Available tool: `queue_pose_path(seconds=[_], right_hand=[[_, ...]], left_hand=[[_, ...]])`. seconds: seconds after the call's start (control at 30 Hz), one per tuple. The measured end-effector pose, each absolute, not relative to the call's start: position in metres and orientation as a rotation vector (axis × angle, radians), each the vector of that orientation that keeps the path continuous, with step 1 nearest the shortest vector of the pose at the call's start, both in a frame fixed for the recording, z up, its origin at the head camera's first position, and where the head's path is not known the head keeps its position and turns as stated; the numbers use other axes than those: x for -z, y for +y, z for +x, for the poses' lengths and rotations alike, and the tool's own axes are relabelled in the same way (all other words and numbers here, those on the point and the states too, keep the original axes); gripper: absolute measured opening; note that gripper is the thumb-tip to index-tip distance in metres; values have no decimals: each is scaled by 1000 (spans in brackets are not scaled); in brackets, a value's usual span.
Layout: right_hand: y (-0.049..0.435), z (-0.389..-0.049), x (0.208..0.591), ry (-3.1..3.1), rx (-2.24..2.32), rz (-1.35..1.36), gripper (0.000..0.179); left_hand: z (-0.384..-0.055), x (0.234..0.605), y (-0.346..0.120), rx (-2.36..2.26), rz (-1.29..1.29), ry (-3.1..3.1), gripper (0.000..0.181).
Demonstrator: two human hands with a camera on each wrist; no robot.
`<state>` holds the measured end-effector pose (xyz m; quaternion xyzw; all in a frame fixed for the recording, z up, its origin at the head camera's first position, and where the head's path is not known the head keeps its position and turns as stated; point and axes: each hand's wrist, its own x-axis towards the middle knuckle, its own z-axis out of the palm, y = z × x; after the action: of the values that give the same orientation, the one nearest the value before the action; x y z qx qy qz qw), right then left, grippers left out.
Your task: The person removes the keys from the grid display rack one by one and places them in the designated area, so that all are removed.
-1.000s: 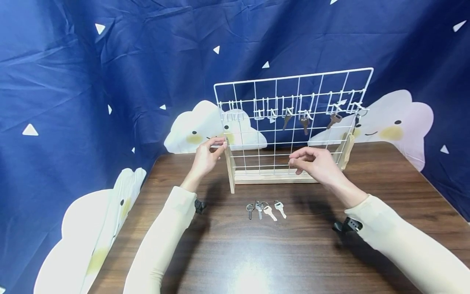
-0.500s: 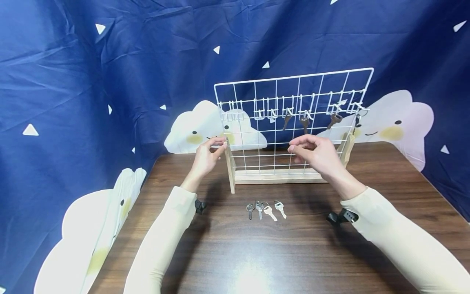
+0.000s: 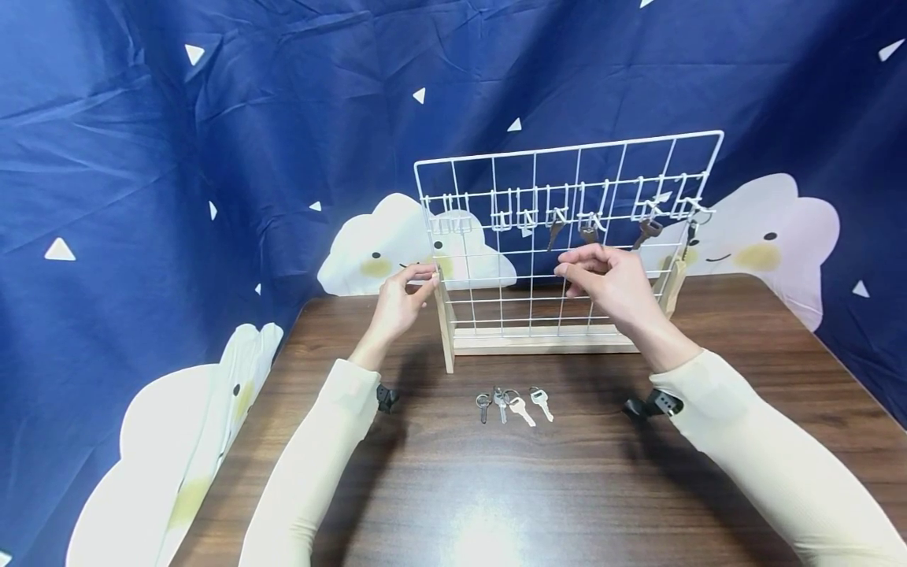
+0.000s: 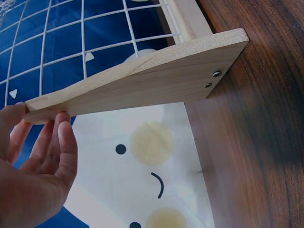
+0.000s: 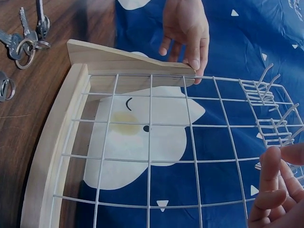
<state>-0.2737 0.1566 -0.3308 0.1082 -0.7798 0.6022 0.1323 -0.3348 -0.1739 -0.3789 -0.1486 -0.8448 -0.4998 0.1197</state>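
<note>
Far left, a blue curtain [image 3: 283,118] printed with white clouds and triangles hangs behind a dark wood-grain table [image 3: 567,472]; next, the left hand [image 3: 400,303] pinches the top end of the rack's pale wooden side panel [image 4: 142,83], thumb on one face, fingers on the other; only the left wrist view shows that panel's outer face, tapered, with two metal screws [image 4: 217,74] near its foot; the white wire grid [image 3: 567,149] stands on the table, its lower edge at a flat wooden rail [image 3: 538,340], white wire hooks [image 3: 501,220] along its upper part; in front of the rail lie four loose keys [image 3: 518,407], metal, well apart from both hands; the right wrist view shows their split rings more closely; hanging keys [image 3: 556,230] sit on hooks across the grid's right half; the right hand [image 3: 612,287] is in front of the grid, just below the hooks, thumb and fingers bent in to a narrow gap; can't tell whether it holds anything; white marks at the right wrist view's upper right corner can't be read; cream sleeves [image 3: 765,465], black wrist straps [image 3: 666,403].
</note>
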Motion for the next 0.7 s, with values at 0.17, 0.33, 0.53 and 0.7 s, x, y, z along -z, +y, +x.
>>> queue_pose_path(seconds=[0.17, 0.33, 0.53, 0.7], right_hand=[[153, -278, 328, -2218, -1802, 298, 17], [151, -282, 325, -2206, -1811, 266, 26], [149, -289, 325, -2181, -1816, 233, 32], [147, -293, 326, -2137, -1852, 192, 34]], left_hand=[[-335, 379, -174, 1454, -434, -2472, 29], [-335, 379, -174, 1431, -432, -2484, 30], [-335, 379, -174, 1439, -430, -2480, 31], [-335, 378, -174, 1459, -435, -2477, 30]])
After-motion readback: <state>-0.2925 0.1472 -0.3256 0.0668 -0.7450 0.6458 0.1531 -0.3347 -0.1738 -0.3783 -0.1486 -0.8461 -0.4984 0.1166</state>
